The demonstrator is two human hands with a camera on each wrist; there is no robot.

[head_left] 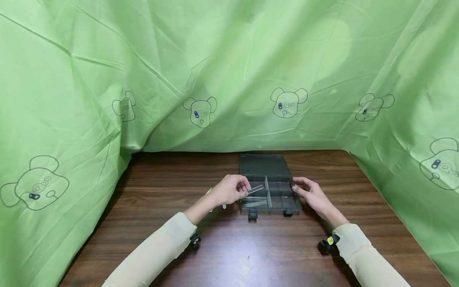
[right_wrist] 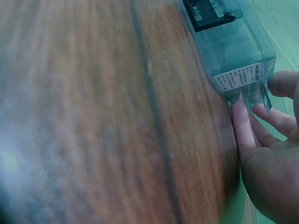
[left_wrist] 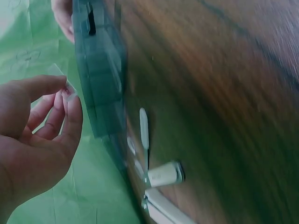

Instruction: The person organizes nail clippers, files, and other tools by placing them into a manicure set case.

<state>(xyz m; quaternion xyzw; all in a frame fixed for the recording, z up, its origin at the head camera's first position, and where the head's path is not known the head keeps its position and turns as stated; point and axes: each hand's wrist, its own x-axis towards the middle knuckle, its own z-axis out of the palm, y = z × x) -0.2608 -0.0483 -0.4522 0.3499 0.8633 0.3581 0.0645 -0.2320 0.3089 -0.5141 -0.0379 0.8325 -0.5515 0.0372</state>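
Observation:
A smoky clear plastic compartment box point(head_left: 279, 202) lies on the wooden table, its lid point(head_left: 264, 164) folded back away from me. My left hand point(head_left: 231, 189) is over the left compartments and pinches a thin clear plastic divider point(head_left: 256, 189) between thumb and fingertips; the strip also shows in the left wrist view point(left_wrist: 70, 88). Another clear strip point(head_left: 255, 204) lies in the front left compartment. An upright partition point(head_left: 267, 191) splits left from right. At the box's right end, my right hand point(head_left: 312, 194) holds the side wall, thumb at the rim and fingers lower down.
Left of the box, partly behind my left wrist, lie several small white-handled tools point(left_wrist: 166, 174), one of them slim point(left_wrist: 144, 128). Two black latches point(head_left: 252, 214) stick out from the box's front. A green curtain point(head_left: 229, 79) hangs round the table's back and sides.

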